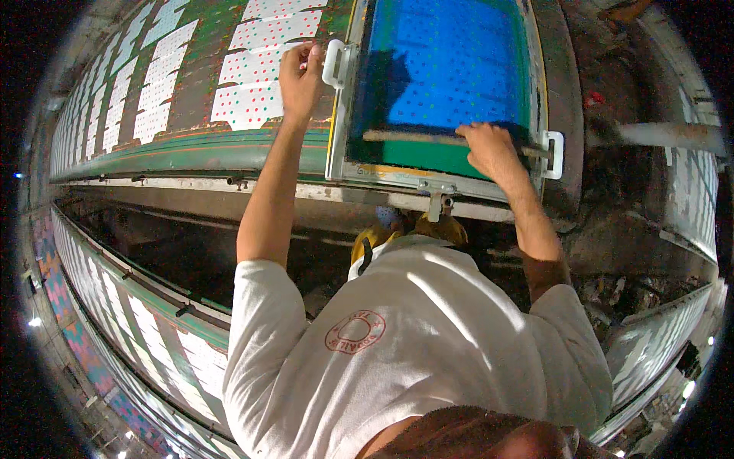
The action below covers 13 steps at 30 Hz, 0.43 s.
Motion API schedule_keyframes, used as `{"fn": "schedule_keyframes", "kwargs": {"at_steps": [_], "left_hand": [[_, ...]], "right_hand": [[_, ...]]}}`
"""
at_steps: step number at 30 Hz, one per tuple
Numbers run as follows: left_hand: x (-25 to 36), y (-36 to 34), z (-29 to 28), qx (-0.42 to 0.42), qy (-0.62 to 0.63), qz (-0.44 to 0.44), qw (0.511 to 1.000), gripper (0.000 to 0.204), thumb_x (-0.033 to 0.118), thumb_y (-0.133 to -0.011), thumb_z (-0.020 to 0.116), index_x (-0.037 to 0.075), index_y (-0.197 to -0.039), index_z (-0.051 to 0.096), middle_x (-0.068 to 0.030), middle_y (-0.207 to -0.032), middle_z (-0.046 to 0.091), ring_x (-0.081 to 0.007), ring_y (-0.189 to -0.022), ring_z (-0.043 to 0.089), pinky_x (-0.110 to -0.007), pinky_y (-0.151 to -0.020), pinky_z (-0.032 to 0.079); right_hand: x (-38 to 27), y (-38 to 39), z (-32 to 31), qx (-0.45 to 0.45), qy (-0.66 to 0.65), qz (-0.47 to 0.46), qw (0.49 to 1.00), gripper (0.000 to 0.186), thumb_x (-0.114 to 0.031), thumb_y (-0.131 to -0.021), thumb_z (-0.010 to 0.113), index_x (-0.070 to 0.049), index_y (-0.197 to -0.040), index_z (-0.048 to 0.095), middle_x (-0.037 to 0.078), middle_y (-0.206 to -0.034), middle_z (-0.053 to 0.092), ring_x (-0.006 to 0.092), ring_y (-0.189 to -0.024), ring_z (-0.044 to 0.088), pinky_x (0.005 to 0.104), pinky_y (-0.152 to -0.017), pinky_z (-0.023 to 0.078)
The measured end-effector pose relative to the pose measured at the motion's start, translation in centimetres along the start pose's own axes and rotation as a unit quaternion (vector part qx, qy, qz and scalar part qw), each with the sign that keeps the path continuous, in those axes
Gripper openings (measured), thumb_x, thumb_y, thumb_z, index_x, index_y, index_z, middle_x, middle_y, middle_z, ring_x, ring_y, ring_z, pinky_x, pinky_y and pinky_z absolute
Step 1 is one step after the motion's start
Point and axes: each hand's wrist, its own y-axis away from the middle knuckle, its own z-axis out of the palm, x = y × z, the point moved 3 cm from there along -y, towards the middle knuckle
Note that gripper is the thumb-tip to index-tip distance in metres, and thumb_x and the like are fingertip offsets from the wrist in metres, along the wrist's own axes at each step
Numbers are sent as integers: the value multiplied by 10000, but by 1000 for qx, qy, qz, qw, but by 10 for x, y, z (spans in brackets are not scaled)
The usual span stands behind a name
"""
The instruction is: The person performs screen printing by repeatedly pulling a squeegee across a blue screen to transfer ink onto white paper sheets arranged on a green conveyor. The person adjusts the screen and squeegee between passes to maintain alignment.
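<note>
A printing screen (459, 69) with blue mesh in a pale metal frame lies in front of me. Across its near end rests a long, thin wooden squeegee (409, 138). My right hand (492, 153) is closed over the squeegee's right part, above the green strip of the screen. Just left of the frame's white left handle (333, 64) is my left hand (300, 80), raised with its fingers curled in. Whether anything small sits between those fingertips is hidden. A second white handle (553, 155) is on the frame's right side, close to my right wrist.
White cut fabric pieces with red and green dots (248, 99) lie in rows along the green table (191, 157) to the left. A metal clamp (436, 200) sits at the frame's near edge. Another long table (141, 287) runs behind at lower left. A pale pipe (665, 135) crosses at right.
</note>
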Motion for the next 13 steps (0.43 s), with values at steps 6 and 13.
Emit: {"fn": "schedule_keyframes", "kwargs": {"at_steps": [6,13], "left_hand": [[83,124,-77,-359,119,-23,926,142,171,-1033,625,33,-1005,638,-30,-906,652,-140,-862,602,-305,-784,505],[113,256,-103,-630,142,-2,763,123,131,-989,670,47,-1071,706,-97,-1002,743,-221,-979,693,-370,-852,533]], "right_hand": [[-14,21,-3,-35,-34,62,997,414,38,-827,630,-94,-1208,726,163,-1103,728,358,-1040,702,491,-906,575],[-25,46,-6,-63,-30,67,995,441,13,-862,646,-111,-1281,702,166,-1282,687,342,-1099,695,482,-962,560]]}}
